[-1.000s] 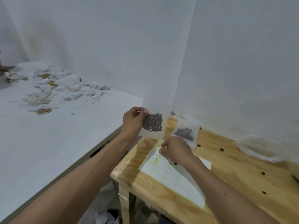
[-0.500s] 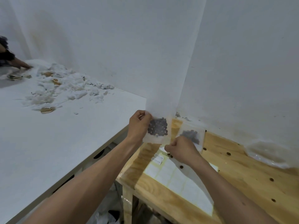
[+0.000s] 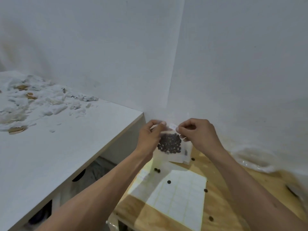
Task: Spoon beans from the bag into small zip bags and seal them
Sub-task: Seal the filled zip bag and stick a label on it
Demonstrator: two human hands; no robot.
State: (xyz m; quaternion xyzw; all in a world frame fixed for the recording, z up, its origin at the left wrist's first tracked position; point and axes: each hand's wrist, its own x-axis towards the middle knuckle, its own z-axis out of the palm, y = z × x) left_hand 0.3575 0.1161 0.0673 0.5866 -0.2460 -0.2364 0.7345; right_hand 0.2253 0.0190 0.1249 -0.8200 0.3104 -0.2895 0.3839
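Wooden table (image 3: 221,202) below, zip bag (image 3: 170,145) pinched between both hands' fingers (image 3: 162,125)

One head-worn camera looks forward and down into a room corner at 12 o'clock (no second view to overlap), close over the wooden table (image 3: 221,205) at 5 o'clock.

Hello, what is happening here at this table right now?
A person holds a small zip bag of dark beans up in front of the wall. The left hand pinches its top left edge, and the right hand pinches a small white label at the bag's top. Below lies a sheet of labels on the wooden table, with loose beans scattered around.
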